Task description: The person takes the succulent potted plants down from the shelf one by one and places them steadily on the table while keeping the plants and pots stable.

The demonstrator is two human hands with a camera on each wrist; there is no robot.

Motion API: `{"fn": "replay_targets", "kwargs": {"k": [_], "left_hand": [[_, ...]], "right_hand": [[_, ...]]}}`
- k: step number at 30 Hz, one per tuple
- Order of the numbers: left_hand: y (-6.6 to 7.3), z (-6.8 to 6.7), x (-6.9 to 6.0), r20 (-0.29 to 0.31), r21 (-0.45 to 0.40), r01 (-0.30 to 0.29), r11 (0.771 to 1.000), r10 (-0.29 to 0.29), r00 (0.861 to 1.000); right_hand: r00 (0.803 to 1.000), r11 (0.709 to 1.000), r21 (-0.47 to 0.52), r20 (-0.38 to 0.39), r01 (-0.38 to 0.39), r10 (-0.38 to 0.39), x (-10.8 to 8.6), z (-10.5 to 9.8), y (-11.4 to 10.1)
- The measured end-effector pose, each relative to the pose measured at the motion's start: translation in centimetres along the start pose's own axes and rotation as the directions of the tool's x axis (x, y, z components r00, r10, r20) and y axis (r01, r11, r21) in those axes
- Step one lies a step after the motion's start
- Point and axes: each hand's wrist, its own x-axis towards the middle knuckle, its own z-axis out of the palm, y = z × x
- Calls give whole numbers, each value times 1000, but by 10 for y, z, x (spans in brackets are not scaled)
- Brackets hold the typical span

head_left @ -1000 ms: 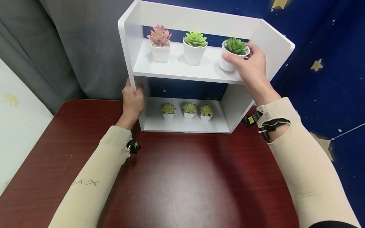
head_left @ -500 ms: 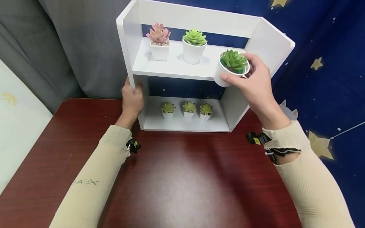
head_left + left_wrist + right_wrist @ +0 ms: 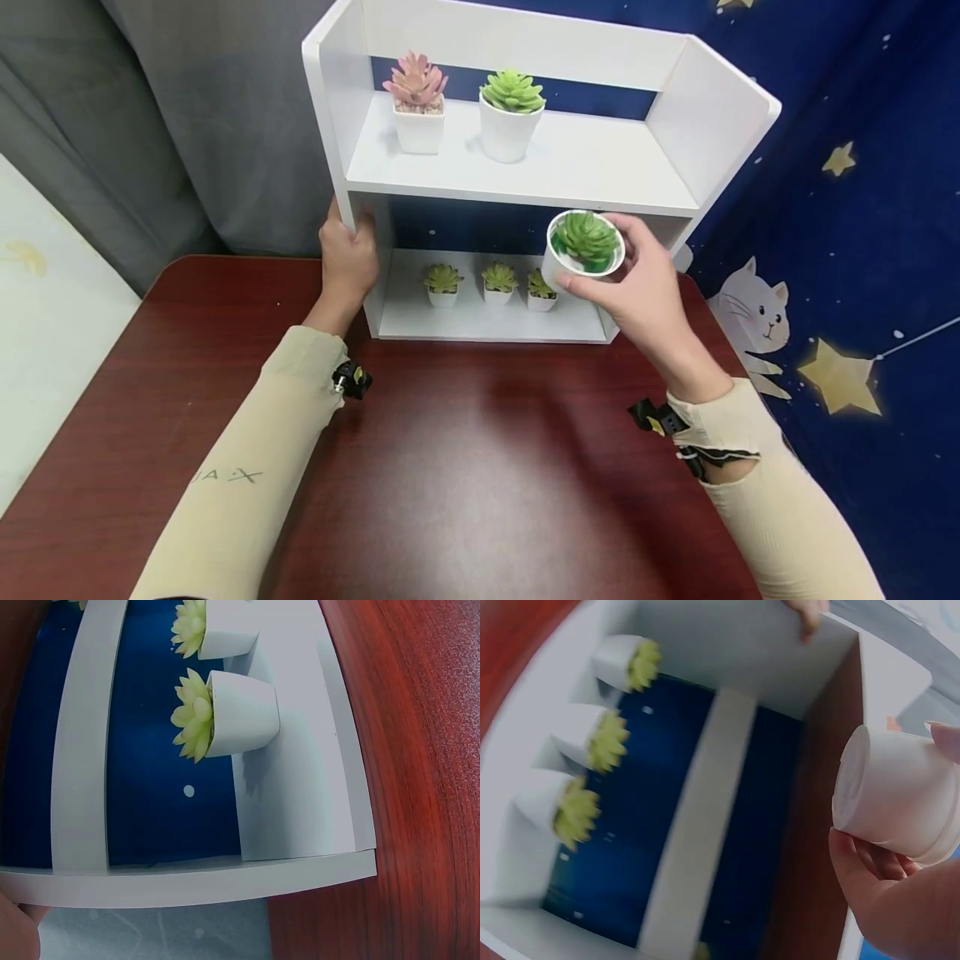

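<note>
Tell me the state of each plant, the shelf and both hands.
White shelf: standing on table
Left hand: gripping shelf's left side
Dark green plant: held in midair
Right hand: gripping its pot
Pink plant: upright, upper level
Light green plant: upright, upper level
Three small plants: upright, lower level

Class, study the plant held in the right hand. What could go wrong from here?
The right hand holds the green plant off the shelf, so a loose grip might drop it. In the head view, that plant partly hides the rightmost small plant, so lowering it there may bump the smaller one. The left hand grips the shelf's side; a hard pull might tip the pink plant over.
</note>
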Motion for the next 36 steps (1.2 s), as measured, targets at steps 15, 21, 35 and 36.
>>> {"fn": "replay_targets", "kwargs": {"k": [15, 21, 35, 36], "left_hand": [[1, 1, 1, -2, -16, 6, 1000, -6, 1000], [0, 0, 0, -2, 6, 9, 1000, -9, 1000], [0, 2, 0, -6, 38, 24, 999, -24, 1000], [0, 2, 0, -5, 39, 25, 999, -25, 1000]], "right_hand": [[989, 968, -205, 13, -144, 150, -40, 52, 93], [983, 954, -244, 11, -174, 182, -48, 61, 120], [957, 925, -269, 43, -267, 288, -50, 64, 148], [956, 925, -271, 44, -268, 290, -50, 64, 149]]}}
